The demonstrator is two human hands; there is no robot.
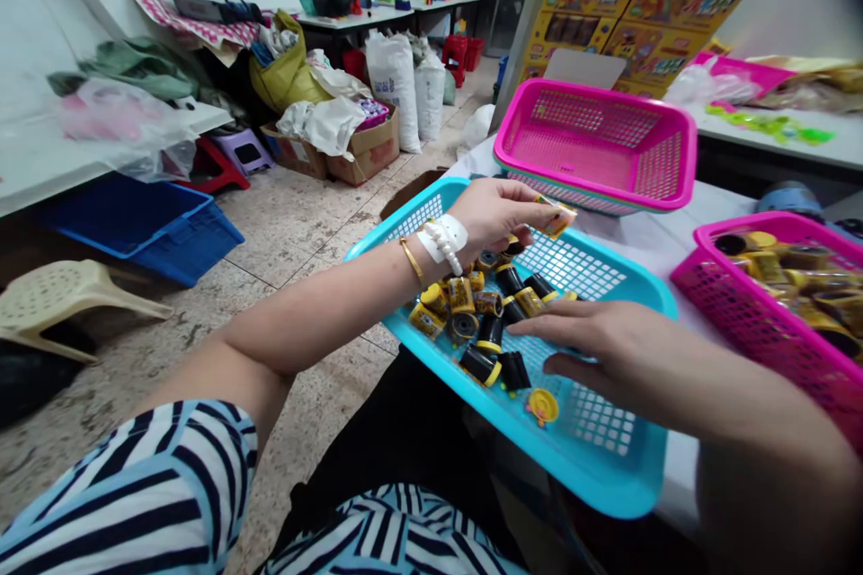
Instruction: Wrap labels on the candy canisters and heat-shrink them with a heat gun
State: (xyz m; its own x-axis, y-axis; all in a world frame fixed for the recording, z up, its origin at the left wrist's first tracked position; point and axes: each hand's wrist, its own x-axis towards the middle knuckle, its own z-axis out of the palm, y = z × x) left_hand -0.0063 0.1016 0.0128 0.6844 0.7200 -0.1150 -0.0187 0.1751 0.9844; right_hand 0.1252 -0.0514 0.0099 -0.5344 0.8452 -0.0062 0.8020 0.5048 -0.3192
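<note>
Head view, centre of frame: a blue basket [610, 478] contains loose black-and-yellow canisters [461, 295], grouped left of its middle. They are probably light, stiff and smooth; take hold around the barrel, as round sides may roll. Above them, the left hand [500, 208] has its grip pinching a small yellow-and-clear piece [559, 219], apparently thin and light; hold by the edges. Right of centre, the right hand [597, 332] extends over the canisters, fingers slightly apart; contact cannot be determined. Right edge: a pink basket [715, 314] stands on the worktop [674, 243].
</note>
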